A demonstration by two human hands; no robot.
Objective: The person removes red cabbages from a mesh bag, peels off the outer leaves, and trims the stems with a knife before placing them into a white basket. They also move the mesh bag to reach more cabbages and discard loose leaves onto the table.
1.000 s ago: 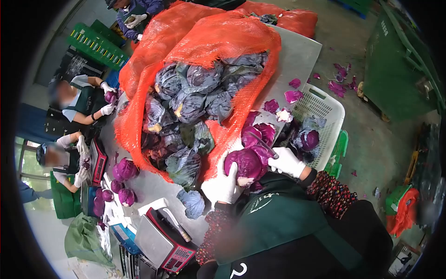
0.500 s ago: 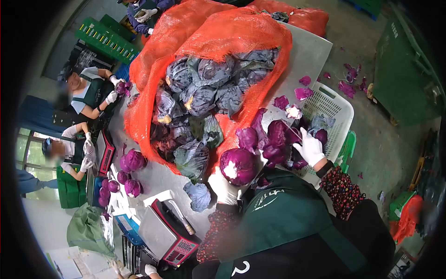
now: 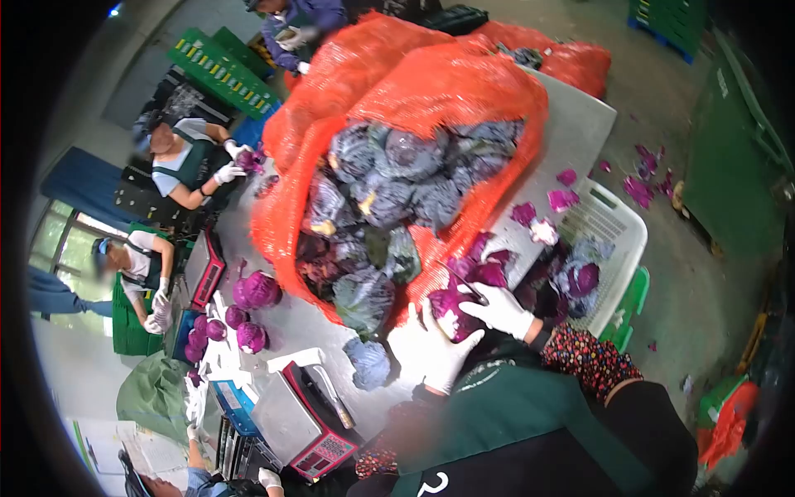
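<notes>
A peeled red cabbage (image 3: 450,318) with a pale cut base sits between my hands at the table's near edge. My left hand (image 3: 432,348), in a white glove, has its fingers spread against the cabbage's left side. My right hand (image 3: 505,313), also gloved, reaches over its right side with fingers bent. A thin dark edge shows by the right fingertips, but I cannot make out what it is. Loose purple leaves (image 3: 489,269) lie just beyond the cabbage. Left of my left hand lies a bluish outer leaf (image 3: 369,363).
An orange mesh sack (image 3: 447,83) full of unpeeled cabbages (image 3: 385,199) fills the table's middle. At right stands a white crate (image 3: 633,240) with leaves. A scale (image 3: 286,414) with a knife (image 3: 334,396) beside it and peeled cabbages (image 3: 257,290) are left. Co-workers stand beyond.
My right hand has moved left from the leaves by the crate to the cabbage. My left hand has spread its fingers from beneath it. The whole view has shifted slightly.
</notes>
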